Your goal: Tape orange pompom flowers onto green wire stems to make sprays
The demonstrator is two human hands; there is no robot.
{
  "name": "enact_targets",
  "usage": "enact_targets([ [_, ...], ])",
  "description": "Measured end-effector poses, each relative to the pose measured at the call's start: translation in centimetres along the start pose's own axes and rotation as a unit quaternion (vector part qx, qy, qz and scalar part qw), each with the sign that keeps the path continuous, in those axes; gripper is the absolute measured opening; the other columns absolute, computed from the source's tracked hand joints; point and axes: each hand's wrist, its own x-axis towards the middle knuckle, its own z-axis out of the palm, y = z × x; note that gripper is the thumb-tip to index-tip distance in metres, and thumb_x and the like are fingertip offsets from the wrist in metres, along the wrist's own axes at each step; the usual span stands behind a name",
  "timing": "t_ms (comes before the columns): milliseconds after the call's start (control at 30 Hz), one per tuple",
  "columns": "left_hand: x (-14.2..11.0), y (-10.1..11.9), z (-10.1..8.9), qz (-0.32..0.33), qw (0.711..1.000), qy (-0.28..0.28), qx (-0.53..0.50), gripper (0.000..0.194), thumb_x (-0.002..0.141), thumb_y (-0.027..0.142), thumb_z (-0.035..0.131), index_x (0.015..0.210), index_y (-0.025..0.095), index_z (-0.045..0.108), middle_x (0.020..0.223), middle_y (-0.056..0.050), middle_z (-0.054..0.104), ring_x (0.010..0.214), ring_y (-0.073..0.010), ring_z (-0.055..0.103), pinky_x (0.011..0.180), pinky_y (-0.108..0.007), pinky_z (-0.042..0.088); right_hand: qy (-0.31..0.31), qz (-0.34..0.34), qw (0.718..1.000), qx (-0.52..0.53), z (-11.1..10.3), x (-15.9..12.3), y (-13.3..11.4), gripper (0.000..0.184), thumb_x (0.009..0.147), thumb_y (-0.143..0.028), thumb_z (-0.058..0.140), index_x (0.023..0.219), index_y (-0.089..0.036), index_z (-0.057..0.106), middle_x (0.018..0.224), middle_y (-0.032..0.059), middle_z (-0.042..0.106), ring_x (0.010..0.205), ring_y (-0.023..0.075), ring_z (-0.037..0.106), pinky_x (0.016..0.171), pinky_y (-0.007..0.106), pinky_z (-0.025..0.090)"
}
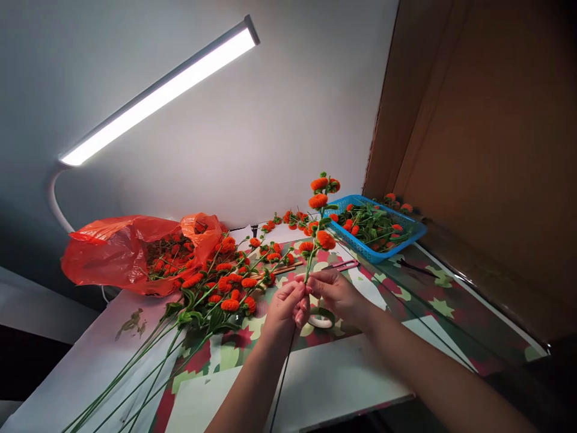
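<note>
Both hands meet around the green stem of an upright artificial flower spray (325, 240), with fuzzy orange blooms and small green leaves up its length. My left hand (287, 304) pinches the stem low down, fingers curled. Just above and to the right, my right hand (331, 290) pinches the same stem with thumb and fingertips. Below the hands, a thin dark length of stem runs down toward the front. On the table beneath my right hand lies a roll of tape (321, 319), partly covered by it.
Finished-looking orange flower sprays (229, 288) lie to the left, long stems toward the front. Behind them sits a red plastic bag (112, 252) of orange flowers. A blue basket (376, 255) holds more pieces at right. Pink-handled scissors (347, 264) lie nearby. A lit lamp (162, 90) hangs above.
</note>
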Motion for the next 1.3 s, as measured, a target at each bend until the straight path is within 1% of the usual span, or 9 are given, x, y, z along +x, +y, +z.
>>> enact_targets([
  [167, 0.2, -0.6, -0.1, -0.068, 0.997, -0.036, -0.004, 0.039, 0.058, 0.047, 0.075, 0.062, 0.014, 0.055, 0.037, 0.01, 0.038, 0.024, 0.0012, 0.022, 0.025, -0.011, 0.017, -0.009, 0.025, 0.999, 0.027, -0.2, -0.1, 0.0, 0.026, 0.072, -0.039, 0.068, 0.062, -0.015, 0.065, 0.058, -0.0009, 0.054, 0.059, 0.0109, 0.047, 0.06, 0.025, 0.036],
  [367, -0.3, -0.8, -0.1, 0.135, 0.959, 0.041, 0.246, 0.029, 0.073, 0.039, 0.067, 0.064, 0.012, 0.062, 0.051, 0.001, 0.057, 0.04, -0.0057, 0.05, 0.041, -0.016, 0.039, 0.115, -0.027, 0.992, -0.041, -0.2, 0.2, -0.8, 0.023, 0.064, -0.034, 0.073, 0.055, -0.015, 0.065, 0.05, -0.0032, 0.05, 0.053, 0.0096, 0.043, 0.056, 0.025, 0.035],
  [433, -0.5, -0.7, 0.0, 0.155, 0.951, 0.037, 0.263, 0.023, 0.072, 0.034, 0.069, 0.069, 0.012, 0.064, 0.054, 0.001, 0.059, 0.042, -0.0063, 0.051, 0.043, -0.017, 0.041, 0.136, -0.041, 0.988, -0.065, -0.2, 0.3, -0.7, 0.023, 0.065, -0.034, 0.073, 0.054, -0.015, 0.065, 0.051, -0.0031, 0.051, 0.053, 0.0094, 0.042, 0.056, 0.025, 0.035],
  [633, 0.0, -0.7, -0.2, 0.019, 0.999, 0.003, 0.041, 0.031, 0.062, 0.039, 0.075, 0.066, 0.012, 0.06, 0.046, 0.006, 0.049, 0.031, 0.001, 0.034, 0.031, -0.01, 0.025, 0.068, -0.027, 0.997, 0.011, 0.2, 0.2, 0.3, 0.025, 0.07, -0.04, 0.069, 0.062, -0.016, 0.066, 0.057, -0.0021, 0.055, 0.057, 0.0104, 0.049, 0.06, 0.025, 0.039],
  [800, 0.2, -1.1, -0.6, -0.066, 0.996, -0.043, -0.04, 0.036, 0.059, 0.042, 0.076, 0.066, 0.013, 0.055, 0.043, 0.01, 0.037, 0.029, 0.002, 0.021, 0.028, -0.009, 0.017, 0.037, -0.002, 0.998, 0.044, 0.2, 0.2, 0.8, 0.027, 0.072, -0.041, 0.068, 0.064, -0.015, 0.066, 0.061, -0.0003, 0.059, 0.06, 0.0104, 0.052, 0.062, 0.025, 0.04],
  [900, 0.0, -0.9, -0.5, 0.025, 0.995, -0.01, 0.098, 0.031, 0.067, 0.041, 0.071, 0.067, 0.013, 0.057, 0.048, 0.006, 0.046, 0.037, -0.0027, 0.039, 0.036, -0.013, 0.034, 0.069, -0.011, 0.998, 0.008, -0.1, 0.3, 0.3, 0.026, 0.067, -0.04, 0.071, 0.061, -0.016, 0.064, 0.054, -0.0023, 0.055, 0.054, 0.0097, 0.047, 0.057, 0.024, 0.038],
  [1033, 0.3, 0.0, -0.5, 0.213, 0.942, 0.08, 0.247, 0.034, 0.069, 0.028, 0.072, 0.1, 0.018, 0.061, 0.092, -0.005, 0.064, 0.082, -0.0138, 0.06, 0.072, -0.022, 0.049, 0.086, -0.024, 0.99, -0.11, -0.2, 0.3, -0.5, 0.029, 0.065, -0.04, 0.072, 0.054, -0.015, 0.06, 0.05, -0.0029, 0.05, 0.052, 0.0097, 0.042, 0.054, 0.024, 0.035],
  [1200, 1.4, 0.1, -1.3, 0.247, 0.921, 0.131, 0.271, 0.035, 0.066, 0.028, 0.073, 0.098, 0.018, 0.063, 0.101, -0.007, 0.06, 0.094, -0.0189, 0.059, 0.078, -0.027, 0.048, 0.048, -0.023, 0.985, -0.165, 0.0, 0.3, -0.3, 0.033, 0.068, -0.044, 0.068, 0.056, -0.014, 0.061, 0.055, -0.0009, 0.052, 0.058, 0.0115, 0.046, 0.058, 0.026, 0.037],
  [1300, 1.5, 0.0, -1.5, 0.285, 0.903, 0.119, 0.3, 0.024, 0.068, 0.027, 0.071, 0.09, 0.02, 0.066, 0.109, -0.007, 0.057, 0.102, -0.0207, 0.056, 0.081, -0.029, 0.047, 0.047, -0.008, 0.985, -0.166, 0.1, 0.2, -0.3, 0.033, 0.066, -0.045, 0.069, 0.058, -0.014, 0.062, 0.057, -0.0009, 0.051, 0.058, 0.0114, 0.045, 0.056, 0.025, 0.036],
])
